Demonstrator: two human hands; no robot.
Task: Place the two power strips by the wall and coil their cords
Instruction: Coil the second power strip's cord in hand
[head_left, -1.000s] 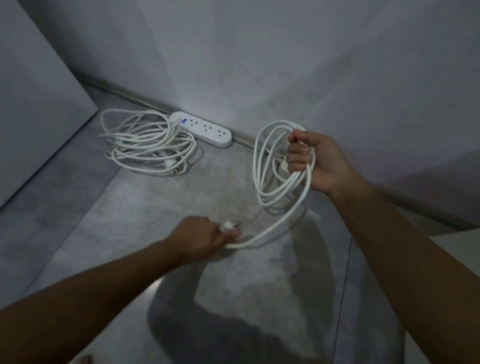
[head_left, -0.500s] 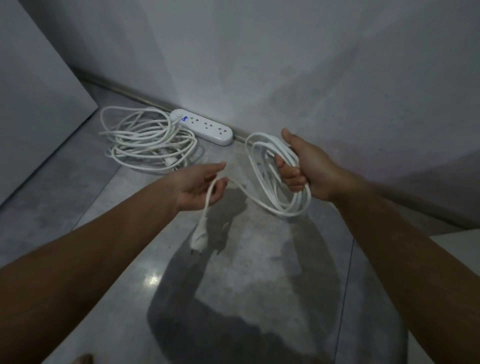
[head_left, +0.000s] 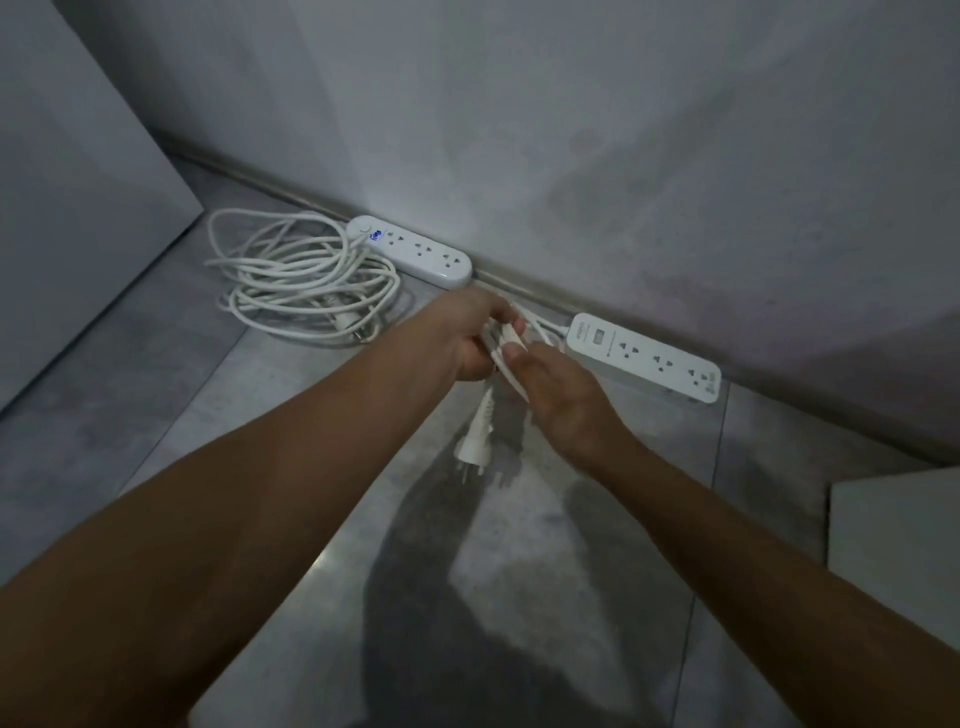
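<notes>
Two white power strips lie along the wall's skirting: the rounded power strip (head_left: 410, 250) on the left with a blue mark, and the rectangular power strip (head_left: 644, 354) on the right. A loose coil of white cord (head_left: 296, 280) rests on the floor left of the rounded strip. My left hand (head_left: 470, 332) and my right hand (head_left: 563, 400) meet over the second cord (head_left: 501, 338), both gripping its gathered loops. Its plug (head_left: 475, 434) dangles below my hands. Most of the held loops are hidden by my fingers.
A grey tiled floor (head_left: 156, 415) runs to the wall (head_left: 571, 130). A pale panel (head_left: 78, 156) stands at the left. A light block's corner (head_left: 893, 551) sits at the right edge. My shadow falls on the floor below my arms.
My left hand has come up from the floor and joined my right hand on the cord bundle. The bundle has moved lower towards the wall, and the rectangular strip is now in sight.
</notes>
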